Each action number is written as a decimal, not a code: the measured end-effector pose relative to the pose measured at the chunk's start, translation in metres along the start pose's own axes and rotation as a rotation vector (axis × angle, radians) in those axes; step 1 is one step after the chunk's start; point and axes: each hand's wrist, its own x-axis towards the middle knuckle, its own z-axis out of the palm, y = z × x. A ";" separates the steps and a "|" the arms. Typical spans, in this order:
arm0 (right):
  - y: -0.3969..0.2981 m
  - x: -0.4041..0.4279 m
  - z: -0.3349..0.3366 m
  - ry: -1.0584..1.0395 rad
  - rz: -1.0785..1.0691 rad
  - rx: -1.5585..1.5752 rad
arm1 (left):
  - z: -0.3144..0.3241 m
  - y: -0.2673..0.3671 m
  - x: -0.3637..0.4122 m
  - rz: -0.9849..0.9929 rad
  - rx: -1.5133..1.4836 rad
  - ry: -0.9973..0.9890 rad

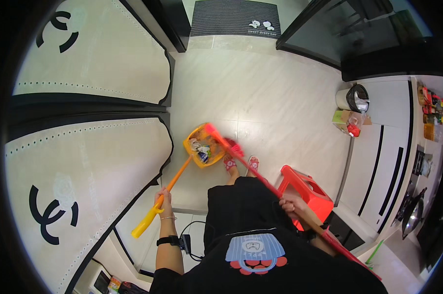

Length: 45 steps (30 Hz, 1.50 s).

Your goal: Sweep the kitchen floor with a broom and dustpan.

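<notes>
My left hand (164,201) is closed around the orange and yellow handle (177,176) of a long-handled dustpan. The yellow dustpan (211,158) rests on the tiled floor left of my feet, with crumpled wrappers and other litter (200,150) in it. My right hand (294,205) grips the long red pole of a broom (260,177), which slants from lower right to upper left. The pole's pinkish-red upper end in the picture lies across the dustpan; red bristles (236,147) show beside the pan, partly hidden by the pole.
A red plastic stool (324,194) stands close to my right side. Against the white cabinets (379,147) at the right are a waste bin (344,99) and an opened cardboard box (340,121). Cream covers with dark edges (115,165) line the left. A grey doormat (221,18) lies beyond the doorway.
</notes>
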 end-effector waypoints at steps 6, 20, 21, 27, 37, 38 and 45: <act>-0.054 -0.036 0.082 0.136 -0.249 -0.872 | -0.020 -0.003 -0.011 -0.050 -0.080 0.019; -0.061 0.039 -0.001 0.101 -0.302 -0.931 | -0.028 -0.062 -0.046 -0.093 -0.298 0.175; -0.047 0.013 0.007 0.097 -0.105 -0.814 | -0.034 -0.067 -0.049 -0.092 -0.273 0.174; -0.066 -0.072 0.000 0.179 -0.357 -0.833 | -0.063 -0.076 -0.077 -0.074 -0.203 0.082; -0.033 -0.015 -0.101 0.301 -0.367 -0.574 | -0.101 -0.104 -0.078 -0.088 -0.126 0.028; 0.007 -0.008 -0.099 0.134 -0.286 -0.467 | -0.103 -0.100 -0.083 -0.073 -0.126 0.020; 0.073 0.001 0.050 0.123 -0.152 -0.900 | -0.166 -0.139 -0.101 -0.093 -0.207 0.099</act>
